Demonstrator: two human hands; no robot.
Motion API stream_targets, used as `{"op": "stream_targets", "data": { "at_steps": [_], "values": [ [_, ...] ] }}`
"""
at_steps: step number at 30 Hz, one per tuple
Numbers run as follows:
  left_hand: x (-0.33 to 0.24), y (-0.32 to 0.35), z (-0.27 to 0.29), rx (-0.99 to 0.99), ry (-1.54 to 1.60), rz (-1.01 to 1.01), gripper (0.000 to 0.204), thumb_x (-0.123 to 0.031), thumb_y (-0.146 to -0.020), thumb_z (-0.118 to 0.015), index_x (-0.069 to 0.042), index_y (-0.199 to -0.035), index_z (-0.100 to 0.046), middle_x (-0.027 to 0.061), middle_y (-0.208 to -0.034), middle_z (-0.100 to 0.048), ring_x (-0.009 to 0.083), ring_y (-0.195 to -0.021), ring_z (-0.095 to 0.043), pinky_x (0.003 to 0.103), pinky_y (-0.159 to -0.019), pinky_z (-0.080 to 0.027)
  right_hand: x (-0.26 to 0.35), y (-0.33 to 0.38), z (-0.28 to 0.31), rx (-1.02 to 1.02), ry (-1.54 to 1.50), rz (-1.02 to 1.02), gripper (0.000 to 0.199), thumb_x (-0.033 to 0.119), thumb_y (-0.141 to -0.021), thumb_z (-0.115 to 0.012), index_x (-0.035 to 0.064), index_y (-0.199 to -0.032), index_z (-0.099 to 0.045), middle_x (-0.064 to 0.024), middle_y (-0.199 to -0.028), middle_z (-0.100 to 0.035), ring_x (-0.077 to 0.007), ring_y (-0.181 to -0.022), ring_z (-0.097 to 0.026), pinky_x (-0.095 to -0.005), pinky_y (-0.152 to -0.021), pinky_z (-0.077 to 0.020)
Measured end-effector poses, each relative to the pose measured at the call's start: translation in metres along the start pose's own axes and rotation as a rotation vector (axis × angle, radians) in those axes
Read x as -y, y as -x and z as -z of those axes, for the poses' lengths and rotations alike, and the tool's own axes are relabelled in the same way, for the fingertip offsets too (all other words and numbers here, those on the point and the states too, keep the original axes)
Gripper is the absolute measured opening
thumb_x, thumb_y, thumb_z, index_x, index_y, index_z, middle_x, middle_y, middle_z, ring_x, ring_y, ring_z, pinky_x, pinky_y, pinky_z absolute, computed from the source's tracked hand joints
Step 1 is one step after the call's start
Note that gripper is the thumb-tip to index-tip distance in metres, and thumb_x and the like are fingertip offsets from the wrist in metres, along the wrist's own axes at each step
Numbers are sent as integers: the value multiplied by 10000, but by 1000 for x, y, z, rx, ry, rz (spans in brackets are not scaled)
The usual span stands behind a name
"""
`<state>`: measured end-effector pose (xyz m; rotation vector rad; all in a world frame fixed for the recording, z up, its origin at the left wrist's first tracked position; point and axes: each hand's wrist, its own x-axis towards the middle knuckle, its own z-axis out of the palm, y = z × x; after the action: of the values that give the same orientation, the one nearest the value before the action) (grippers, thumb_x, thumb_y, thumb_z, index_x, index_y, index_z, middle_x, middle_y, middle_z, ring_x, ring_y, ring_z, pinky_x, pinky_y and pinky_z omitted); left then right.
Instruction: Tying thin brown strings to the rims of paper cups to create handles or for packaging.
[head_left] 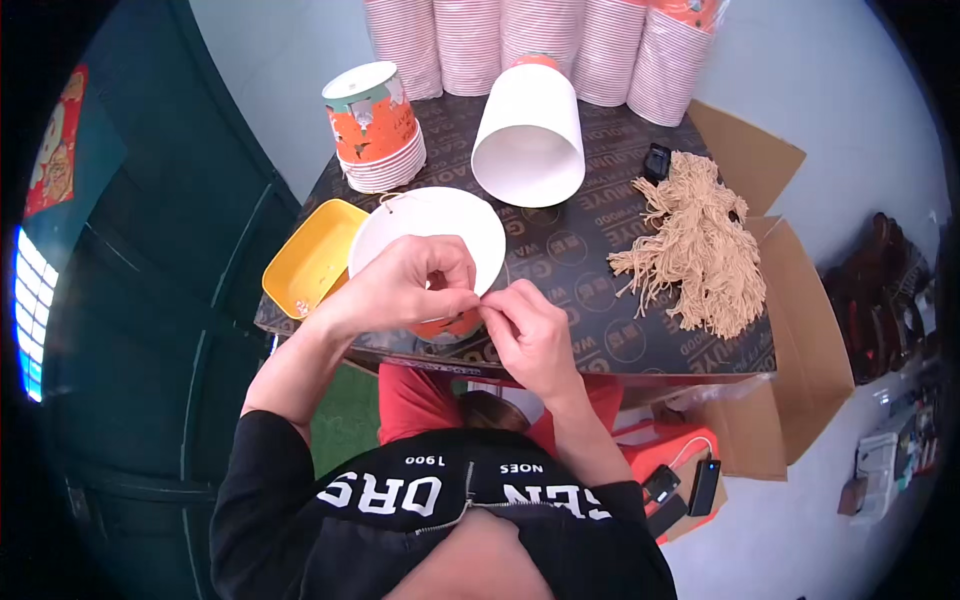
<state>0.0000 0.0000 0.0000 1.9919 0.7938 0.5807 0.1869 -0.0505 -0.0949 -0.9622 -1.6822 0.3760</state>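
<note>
A paper bucket point(425, 235), white inside and orange outside, stands at the near edge of the dark board point(580, 290). My left hand point(400, 285) rests over its near rim with fingers pinched. My right hand point(530, 335) meets it at the rim, thumb and fingers pinching a thin tan string whose far end shows at the bucket's far rim point(392, 200). Both hands touch each other at the fingertips.
A yellow tray point(310, 258) lies left of the bucket. A stack of orange buckets point(375, 125) and one on its side point(530, 135) lie behind, with tall stacks point(540, 40) at the back. A heap of tan strings point(700, 245) lies right. Cardboard box point(800, 330) beyond.
</note>
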Motion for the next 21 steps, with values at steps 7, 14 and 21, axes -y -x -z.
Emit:
{"op": "stream_targets", "data": {
  "at_steps": [7, 14, 21],
  "values": [
    [1, -7, -4, 7, 92, -73, 219, -53, -830, -739, 9, -684, -588, 42, -809, -651, 69, -712, -560, 235, -621, -447, 1, -2, -2, -30, -45, 43, 95, -41, -823, -679, 3, -908, -676, -118, -773, -575, -275, -626, -595, -343, -556, -463],
    [-3, -12, -8, -31, 163, 115, 179, -109, -860, -763, 15, -762, -680, -13, -648, -636, 35, -600, -537, 214, -542, -427, 2, -3, 7, 6, -24, 74, 76, 47, -839, -688, 49, -912, -666, -122, -847, -638, -335, -709, -652, -402, -602, -517],
    [-14, -11, -5, -38, 259, 239, 107, -58, -878, -724, 41, -895, -686, 24, -721, -652, 51, -570, -533, 204, -510, -413, 9, -17, 45, -97, -34, 80, 226, -90, -845, -594, -5, -1053, -612, -151, -854, -601, -313, -723, -624, -379, -644, -501]
  ]
}}
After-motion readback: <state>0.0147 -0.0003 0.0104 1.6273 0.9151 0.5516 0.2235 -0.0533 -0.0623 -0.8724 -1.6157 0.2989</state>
